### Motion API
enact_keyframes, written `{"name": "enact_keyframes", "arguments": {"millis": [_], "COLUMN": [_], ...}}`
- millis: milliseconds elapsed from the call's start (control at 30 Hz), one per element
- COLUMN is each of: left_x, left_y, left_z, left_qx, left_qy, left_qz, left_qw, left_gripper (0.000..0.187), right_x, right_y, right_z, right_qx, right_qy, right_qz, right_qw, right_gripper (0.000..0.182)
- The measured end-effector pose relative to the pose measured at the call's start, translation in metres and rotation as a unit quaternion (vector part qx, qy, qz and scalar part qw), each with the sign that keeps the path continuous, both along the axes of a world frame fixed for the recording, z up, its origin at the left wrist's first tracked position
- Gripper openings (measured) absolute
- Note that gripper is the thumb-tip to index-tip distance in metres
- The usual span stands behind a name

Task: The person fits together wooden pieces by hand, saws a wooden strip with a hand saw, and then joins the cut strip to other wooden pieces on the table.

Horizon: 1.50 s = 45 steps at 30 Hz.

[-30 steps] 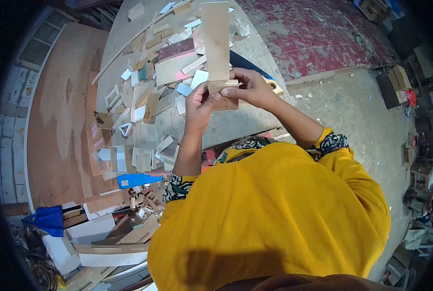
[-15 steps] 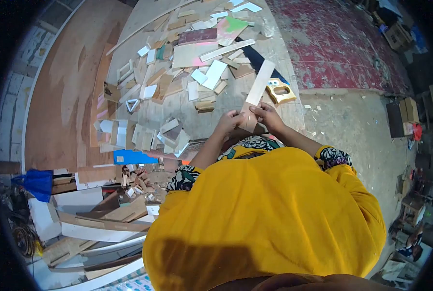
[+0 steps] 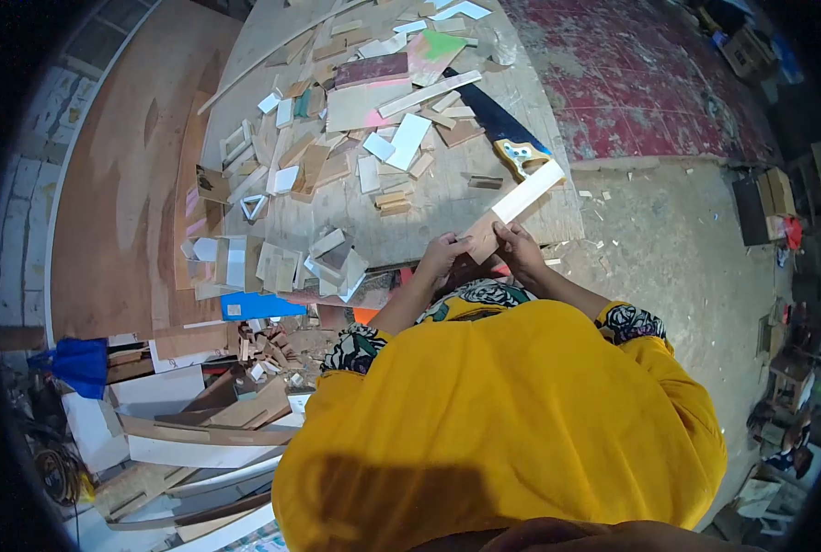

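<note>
Board point(image 3: 527, 195): here it is, near side of the saw point(image 3: 491, 112)!
Grip: left hand point(image 3: 442, 257), right hand point(image 3: 522, 253), both pinching it.
Surface point(image 3: 442, 213) edge: close right of the saw.
Room: bare patch, saw's left.

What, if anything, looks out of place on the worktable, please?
The offcuts lie strewn at varied angles, some overlapping, which looks untidy; one pinkish board has a bright green patch, unlike the others.

Worn on the head, the camera looks forward and steeply down: yellow shirt point(image 3: 521, 414) close around five o'clock, fingers point(image 3: 518, 235) farther toward two, tabletop point(image 3: 438, 210) stretching away at twelve; the round view's edge is probably too dark to read.
</note>
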<state>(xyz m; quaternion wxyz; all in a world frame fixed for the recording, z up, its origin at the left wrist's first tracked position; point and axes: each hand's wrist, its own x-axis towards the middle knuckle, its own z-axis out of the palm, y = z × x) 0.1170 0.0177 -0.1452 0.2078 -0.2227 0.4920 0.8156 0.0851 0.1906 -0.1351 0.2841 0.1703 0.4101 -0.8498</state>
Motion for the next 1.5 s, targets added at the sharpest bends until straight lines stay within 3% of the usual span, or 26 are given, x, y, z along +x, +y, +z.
{"name": "enact_keyframes", "arguments": {"millis": [100, 167, 267, 333, 367, 433, 533, 600, 700, 800, 833, 867, 933, 967, 1000, 1133, 1200, 1333, 1433, 1500], "left_x": [0.003, 0.005, 0.011, 0.011, 0.011, 0.004, -0.003, -0.010, -0.018, -0.023, -0.025, -0.026, -0.025, -0.025, -0.026, -0.020, -0.015, -0.010, -0.010, -0.009], "left_y": [-0.002, -0.010, -0.024, -0.027, -0.029, -0.041, -0.052, -0.059, -0.069, -0.073, -0.073, -0.074, -0.074, -0.073, -0.071, -0.064, -0.060, -0.053, -0.054, -0.056], "left_z": [-0.009, -0.011, -0.020, -0.007, -0.005, -0.030, -0.035, -0.031, -0.037, -0.040, -0.034, -0.028, -0.020, -0.017, -0.018, -0.017, -0.011, 0.015, 0.003, -0.007], "left_qx": [-0.022, -0.123, -0.126, -0.167, -0.206, -0.170, -0.146, -0.157, -0.152, -0.150, -0.150, -0.209, -0.269, -0.357, -0.442, -0.347, -0.396, -0.484, -0.460, -0.442], "left_qy": [0.000, 0.004, -0.004, -0.023, -0.037, -0.043, -0.043, -0.043, -0.042, -0.028, -0.026, -0.016, -0.008, 0.030, 0.068, 0.152, 0.280, 0.266, 0.230, 0.196], "left_qz": [-0.004, -0.036, -0.041, -0.057, -0.070, -0.066, -0.061, -0.065, -0.062, -0.037, -0.033, -0.053, -0.065, -0.061, -0.056, 0.049, 0.064, 0.035, 0.032, 0.029], "left_qw": [1.000, 0.992, 0.991, 0.984, 0.975, 0.982, 0.986, 0.984, 0.986, 0.988, 0.988, 0.976, 0.961, 0.931, 0.892, 0.924, 0.872, 0.833, 0.857, 0.875], "left_gripper": [0.030, 0.030, 0.029, 0.028, 0.027, 0.027, 0.026, 0.025, 0.027, 0.027, 0.027, 0.028, 0.028, 0.029, 0.031, 0.029, 0.026, 0.025, 0.029, 0.030], "right_x": [0.010, 0.018, 0.025, 0.024, 0.026, 0.017, -0.002, -0.005, -0.022, -0.042, -0.049, -0.051, -0.049, -0.052, -0.053, -0.063, -0.070, -0.086, -0.088, -0.089], "right_y": [-0.002, -0.007, -0.013, -0.017, -0.015, -0.011, 0.007, 0.013, 0.012, 0.005, 0.001, -0.005, -0.018, -0.017, -0.021, -0.031, -0.033, -0.029, -0.029, -0.033], "right_z": [-0.013, -0.020, -0.029, -0.037, -0.033, -0.043, -0.041, -0.042, -0.005, -0.013, -0.014, -0.016, -0.008, -0.002, 0.000, 0.004, 0.000, 0.012, 0.004, -0.003], "right_qx": [0.006, 0.017, 0.059, 0.175, 0.156, 0.205, 0.406, 0.474, 0.510, 0.527, 0.522, 0.520, 0.568, 0.547, 0.544, 0.505, 0.479, 0.424, 0.393, 0.405], "right_qy": [0.007, -0.005, -0.021, 0.049, 0.056, 0.065, 0.172, 0.323, 0.376, 0.439, 0.425, 0.430, 0.573, 0.578, 0.583, 0.602, 0.627, 0.632, 0.649, 0.598], "right_qz": [-0.002, 0.001, 0.033, 0.103, 0.099, 0.135, 0.275, 0.186, 0.170, 0.172, 0.217, 0.219, 0.182, 0.257, 0.259, 0.275, 0.243, 0.335, 0.312, 0.342], "right_qw": [1.000, 1.000, 0.997, 0.978, 0.981, 0.967, 0.854, 0.797, 0.755, 0.707, 0.707, 0.705, 0.562, 0.548, 0.546, 0.554, 0.564, 0.557, 0.572, 0.602], "right_gripper": [0.021, 0.021, 0.025, 0.030, 0.035, 0.036, 0.034, 0.028, 0.024, 0.026, 0.033, 0.033, 0.044, 0.053, 0.053, 0.051, 0.045, 0.039, 0.035, 0.034]}}
